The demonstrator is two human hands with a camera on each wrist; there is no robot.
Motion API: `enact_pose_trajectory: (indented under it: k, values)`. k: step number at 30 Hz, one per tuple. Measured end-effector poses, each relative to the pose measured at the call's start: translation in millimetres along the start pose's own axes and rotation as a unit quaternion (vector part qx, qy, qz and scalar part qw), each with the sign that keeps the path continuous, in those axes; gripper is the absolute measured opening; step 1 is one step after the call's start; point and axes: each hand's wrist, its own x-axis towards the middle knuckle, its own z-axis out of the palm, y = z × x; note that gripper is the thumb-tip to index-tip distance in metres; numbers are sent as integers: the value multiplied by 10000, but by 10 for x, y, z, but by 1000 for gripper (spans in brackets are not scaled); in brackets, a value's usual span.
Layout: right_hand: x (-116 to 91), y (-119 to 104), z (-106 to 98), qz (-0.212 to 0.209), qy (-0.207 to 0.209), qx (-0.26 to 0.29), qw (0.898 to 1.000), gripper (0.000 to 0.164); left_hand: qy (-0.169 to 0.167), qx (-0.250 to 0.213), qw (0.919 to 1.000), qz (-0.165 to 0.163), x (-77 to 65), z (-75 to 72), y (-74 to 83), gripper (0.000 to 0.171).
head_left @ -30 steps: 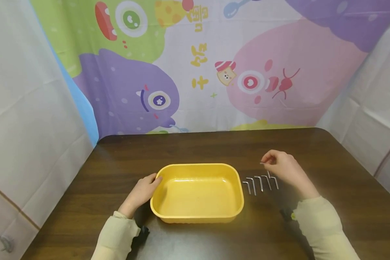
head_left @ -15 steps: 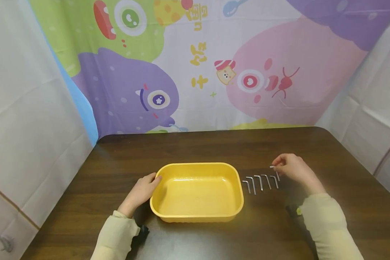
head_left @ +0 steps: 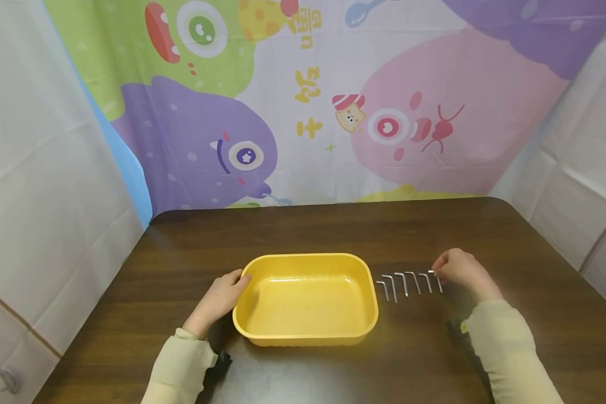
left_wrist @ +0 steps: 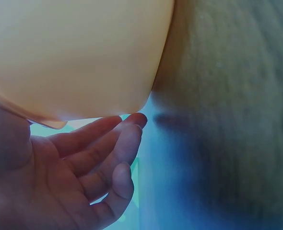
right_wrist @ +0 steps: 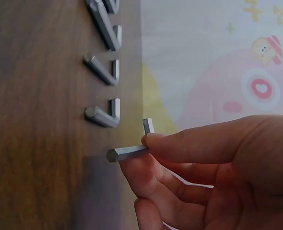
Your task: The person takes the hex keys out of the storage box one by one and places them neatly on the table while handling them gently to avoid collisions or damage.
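In the head view my left hand (head_left: 217,300) grips the left side of a yellow plastic basin (head_left: 308,303), thumb over its rim. The left wrist view has the fingers (left_wrist: 96,151) outside, along the basin's wall. At the right end of a row of L-shaped metal hex keys (head_left: 405,284), my right hand (head_left: 464,272) pinches another hex key (right_wrist: 127,153) between thumb and fingers. Its long arm points down toward the table in the head view, level with the row. Several silver hex keys (right_wrist: 100,117) lie side by side, short arms toward the back, between basin and right hand.
Everything rests on a dark brown wooden table (head_left: 303,230). Behind its far edge hangs a cartoon-printed cloth (head_left: 313,168). Pale sheets (head_left: 55,140) hang at both sides, and a metal hook-like piece (head_left: 7,379) shows at the lower left.
My right hand has moved right and then toward me and lower with the hex key, bringing it to the right end of the row. The left hand and basin have stayed put.
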Motion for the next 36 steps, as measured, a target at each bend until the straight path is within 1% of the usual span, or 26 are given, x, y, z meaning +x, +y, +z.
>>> enact_pose_trajectory:
  k: [10,21,30,36]
  values:
    - [36,95,40,205,-130,197,9995,13,2,31,10000,14,5,-5,13,32]
    - [62,140,65,408,-222,254,9986,12,8,95,10000,21,22,-8,10,32]
    - [67,150,84,399,-170,272,9987,11,4,78,10000,13,22,-5,5,32]
    - [57,153,81,360,-179,293,9988,13,19,54,10000,25,14,4,-6,31]
